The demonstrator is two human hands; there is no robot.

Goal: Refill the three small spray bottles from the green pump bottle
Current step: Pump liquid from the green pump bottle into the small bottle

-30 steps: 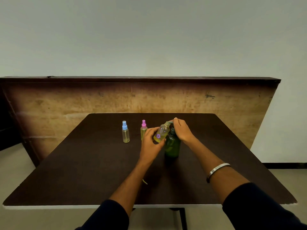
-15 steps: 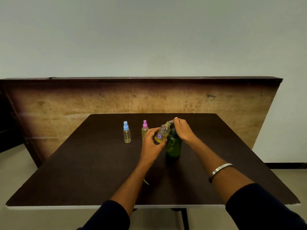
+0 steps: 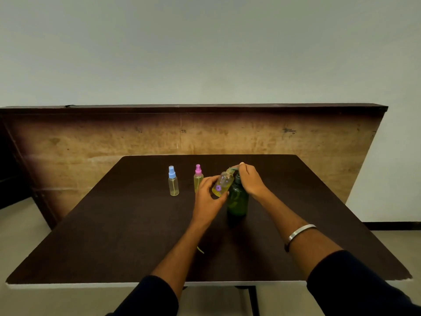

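- Left hand grips a tilted uncapped spray bottle, yellowish liquid, purple flower sticker.
- Right hand presses the green pump bottle.

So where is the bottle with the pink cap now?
In the head view the pink-capped bottle stands upright on the table, between the blue-capped bottle and the left hand.

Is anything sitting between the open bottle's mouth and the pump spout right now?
Nothing visible. The left hand holds the tilted small bottle with its mouth right at the spout of the green pump bottle, under the right hand. The exact contact is too small to make out.
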